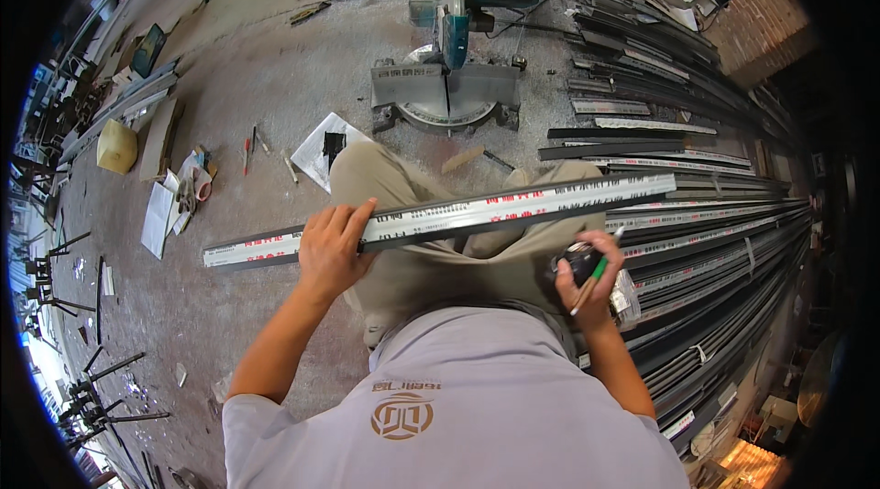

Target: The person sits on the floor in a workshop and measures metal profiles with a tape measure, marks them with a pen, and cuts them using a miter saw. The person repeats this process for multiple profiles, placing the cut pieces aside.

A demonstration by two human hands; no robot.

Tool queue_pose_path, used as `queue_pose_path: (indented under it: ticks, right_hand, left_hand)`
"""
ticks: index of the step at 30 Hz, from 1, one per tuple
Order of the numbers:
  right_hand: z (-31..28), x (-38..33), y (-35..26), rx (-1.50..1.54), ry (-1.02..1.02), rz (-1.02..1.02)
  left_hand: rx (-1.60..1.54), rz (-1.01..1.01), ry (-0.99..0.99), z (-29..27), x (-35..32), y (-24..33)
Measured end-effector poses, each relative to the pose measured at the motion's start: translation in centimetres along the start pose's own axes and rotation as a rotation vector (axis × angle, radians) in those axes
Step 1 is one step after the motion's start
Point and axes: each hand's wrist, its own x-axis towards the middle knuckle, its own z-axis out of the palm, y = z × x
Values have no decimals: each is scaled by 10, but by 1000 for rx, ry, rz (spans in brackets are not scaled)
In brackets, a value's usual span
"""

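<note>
A long dark metal profile [500,211] with a white printed protective film lies slantwise across my lap, its right end higher than its left. My left hand [335,246] is closed round it left of the middle, fingers over the top face. Beside my right knee, below the profile, my right hand [596,283] is closed round a black tape measure [577,262]. That same hand also holds a slim pen [599,269] with a green part, sticking out between the fingers. The right hand is slightly blurred and does not touch the profile.
A mitre saw [449,90] stands on the floor ahead. Long dark profiles [724,241] lie in rows on the right. White paper [321,148], a hammer-like tool [467,159], pens [247,152], a tape roll [203,189] and a yellowish block [116,147] lie ahead and left.
</note>
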Motion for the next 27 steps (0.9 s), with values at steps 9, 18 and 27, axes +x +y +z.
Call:
queue_pose_path:
  ticks: [9,18,27]
  right_hand:
    - [123,24,94,-45,-275,349]
    - [337,5,312,-552,-722,226]
    - [380,125,316,-239,-606,90]
  left_hand:
    - [-56,44,194,14,114,-30]
    - [24,2,69,70,163,-26]
    - [61,-112,32,77,150,-44]
